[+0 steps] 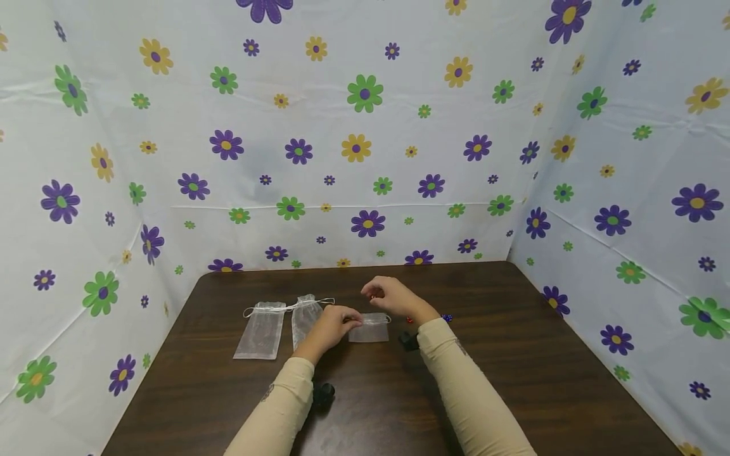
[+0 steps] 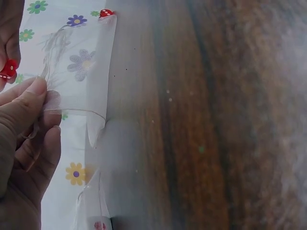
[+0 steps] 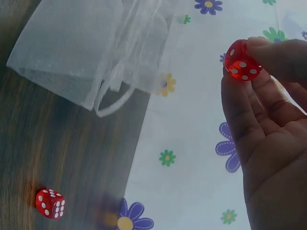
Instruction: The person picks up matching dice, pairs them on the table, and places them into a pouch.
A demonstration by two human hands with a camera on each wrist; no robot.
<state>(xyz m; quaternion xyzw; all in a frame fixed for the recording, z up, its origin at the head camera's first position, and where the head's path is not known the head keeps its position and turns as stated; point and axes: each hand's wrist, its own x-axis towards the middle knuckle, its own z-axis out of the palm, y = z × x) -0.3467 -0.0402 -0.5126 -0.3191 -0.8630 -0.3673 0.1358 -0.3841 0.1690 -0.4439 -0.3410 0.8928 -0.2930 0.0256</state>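
My left hand (image 1: 333,326) pinches the gathered top of a small sheer white drawstring bag (image 1: 367,333) between thumb and fingers. In the left wrist view the bag's mesh (image 2: 72,62) rises from those fingertips, its cord loose below the thumb. Held up a little beyond the bag, a translucent red die (image 3: 242,62) with white dots is pinched between the thumb and fingers of my right hand (image 3: 278,129). A second red die (image 3: 50,203) lies on the table beside the bag. Both wrists wear dark cameras.
To the left lie two more sheer drawstring bags, a flat one (image 1: 259,335) and one (image 1: 305,316) partly behind my left arm. Blue dice (image 1: 447,318) sit right of my right wrist. Flowered cloth (image 1: 365,158) walls the brown table (image 1: 365,405) at back and sides.
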